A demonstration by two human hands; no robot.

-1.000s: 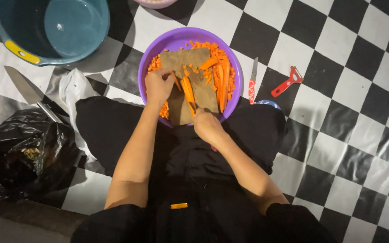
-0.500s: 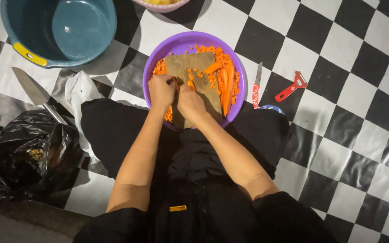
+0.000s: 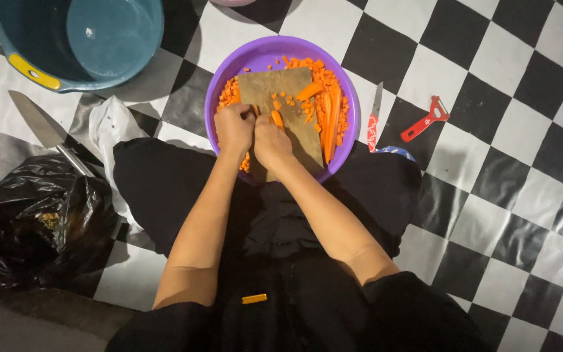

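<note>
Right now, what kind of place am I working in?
Likely a home kitchen floor used for food prep: a black-and-white checkered floor, a purple bowl of chopped carrot with a cutting board, and a peeler nearby.

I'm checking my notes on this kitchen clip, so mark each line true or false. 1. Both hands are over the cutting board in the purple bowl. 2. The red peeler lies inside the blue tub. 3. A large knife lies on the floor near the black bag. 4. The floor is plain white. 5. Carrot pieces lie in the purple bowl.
1. True: the left hand and right hand meet over the cutting board in the purple bowl.
2. False: the red peeler lies on the floor, right of the bowl, far from the blue tub.
3. True: the large knife lies beside the black bag.
4. False: it is black-and-white checkered.
5. True: carrot pieces lie there.
</note>
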